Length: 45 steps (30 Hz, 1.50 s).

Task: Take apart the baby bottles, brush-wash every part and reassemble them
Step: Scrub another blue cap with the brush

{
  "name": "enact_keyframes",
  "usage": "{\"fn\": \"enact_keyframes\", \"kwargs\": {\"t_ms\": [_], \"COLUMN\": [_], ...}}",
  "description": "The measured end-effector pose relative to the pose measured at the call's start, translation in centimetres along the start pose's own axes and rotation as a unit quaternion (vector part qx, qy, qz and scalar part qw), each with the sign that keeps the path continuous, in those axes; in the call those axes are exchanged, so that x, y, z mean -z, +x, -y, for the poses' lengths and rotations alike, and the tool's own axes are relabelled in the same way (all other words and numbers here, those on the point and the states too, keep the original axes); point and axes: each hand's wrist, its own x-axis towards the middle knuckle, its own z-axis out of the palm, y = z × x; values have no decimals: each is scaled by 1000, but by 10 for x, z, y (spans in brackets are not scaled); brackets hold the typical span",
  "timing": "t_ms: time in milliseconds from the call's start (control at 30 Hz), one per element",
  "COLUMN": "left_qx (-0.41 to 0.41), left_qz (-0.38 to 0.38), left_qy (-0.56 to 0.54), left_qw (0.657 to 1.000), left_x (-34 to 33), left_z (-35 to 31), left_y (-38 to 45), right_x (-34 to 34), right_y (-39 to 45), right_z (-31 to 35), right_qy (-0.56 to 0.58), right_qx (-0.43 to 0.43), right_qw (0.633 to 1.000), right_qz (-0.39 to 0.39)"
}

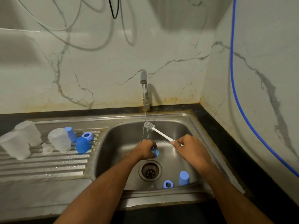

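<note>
1. Water runs in a thin stream from the tap (143, 81) at the back edge of the steel sink (181, 126), falling onto the grey bristle head of my bottle brush (149, 126).
2. My right hand (188, 147) grips the brush's white handle at its lower end, fingers curled round it, holding the brush up at a slant toward the stream.
3. My left hand (144, 150) is clenched round a blue bottle ring (155, 152), held over the basin just below the falling water.
4. On the basin floor near the front wall, right of the drain (150, 170), sit a second blue ring (168, 184) and a blue cap (184, 178) standing just beside it.
5. On the ribbed drainboard (48, 165) to my left stand three frosted bottle bodies (59, 141), upside down, with a clear teat (47, 148), two blue caps (82, 145) and another blue ring (87, 135) among them.
6. No brand, label or writing is readable on any part.
7. Open room: the front half of the drainboard and the basin's back right corner.
8. A blue hose (233, 78) hangs down the right wall.
</note>
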Motion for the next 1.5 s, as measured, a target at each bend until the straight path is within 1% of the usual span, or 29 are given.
{"fn": "enact_keyframes", "kwargs": {"t_ms": [67,133,167,233,300,400,500,633,733,867,900,1000,1067,1133,1200,1300,1367,1433,1467,1500], "left_qx": [53,121,154,208,240,259,247,214,208,212,215,217,207,203,201,202,205,208,210,211], "left_qz": [-52,-116,-147,-195,-230,-269,-253,-250,-231,-221,-227,-250,-266,-280,-290,-298,-295,-292,-293,-294], "left_qy": [-64,-141,-193,-301,-373,-406,-468,-545,-555,-571,-564,-509,-476,-447,-428,-428,-434,-432,-431,-431], "left_qw": [995,976,958,910,866,834,810,771,772,761,765,794,812,825,832,829,826,828,827,827], "left_x": [12,21,26,36,43,46,54,70,68,64,64,61,58,56,54,54,56,57,56,56], "left_z": [4,8,11,17,30,57,68,62,55,52,53,58,61,61,59,59,59,63,64,65], "left_y": [-4,-7,-9,-14,-17,-15,-9,-3,-2,-2,-2,2,5,5,6,8,6,6,5,5], "right_x": [5,8,9,7,3,-7,-8,-7,-9,-8,-8,-11,-14,-18,-17,-9,-5,-7,-9,-11], "right_y": [-1,-1,-1,-1,-2,1,8,19,21,22,21,20,20,18,17,16,15,14,13,13], "right_z": [3,6,8,12,15,13,13,20,20,22,23,25,27,28,27,23,26,31,33,34], "right_qy": [-2,-5,-7,-11,-12,5,14,-16,-39,-83,-100,-137,-144,-147,-140,-128,-143,-173,-182,-186], "right_qx": [2,9,15,29,34,48,73,111,139,168,170,166,157,150,151,167,182,195,191,177], "right_qw": [1000,1000,1000,999,999,999,997,994,990,982,980,977,977,977,977,976,972,965,964,966], "right_qz": [-3,-4,-1,6,9,5,12,19,12,16,11,-12,-3,24,45,58,36,-18,-35,-35]}}
